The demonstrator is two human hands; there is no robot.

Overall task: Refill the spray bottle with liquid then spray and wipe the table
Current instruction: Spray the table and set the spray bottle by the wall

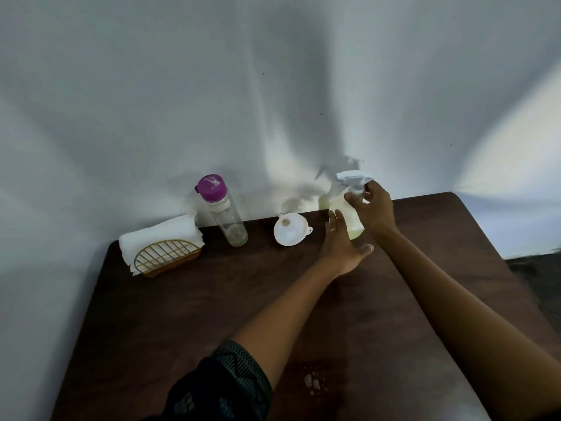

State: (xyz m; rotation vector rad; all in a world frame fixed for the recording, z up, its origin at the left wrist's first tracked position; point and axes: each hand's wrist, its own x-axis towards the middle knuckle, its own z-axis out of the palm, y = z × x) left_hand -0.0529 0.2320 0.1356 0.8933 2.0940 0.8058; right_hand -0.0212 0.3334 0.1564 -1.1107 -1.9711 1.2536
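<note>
A clear spray bottle [349,211] with a white trigger head and pale yellow liquid inside stands at the far edge of the dark brown table [212,314]. My right hand [375,211] is closed around its neck just under the trigger head. My left hand [343,243] is spread open against the bottle's lower left side, fingers apart. A white funnel [290,230] lies on the table left of the bottle. A tall clear bottle [226,218] with a purple cap stands further left and looks empty.
White paper napkins [158,238] sit in a gold wire holder [167,256] at the table's far left corner. A white wall rises right behind the table. A small wet or crumbly patch [314,382] marks the near part of the table.
</note>
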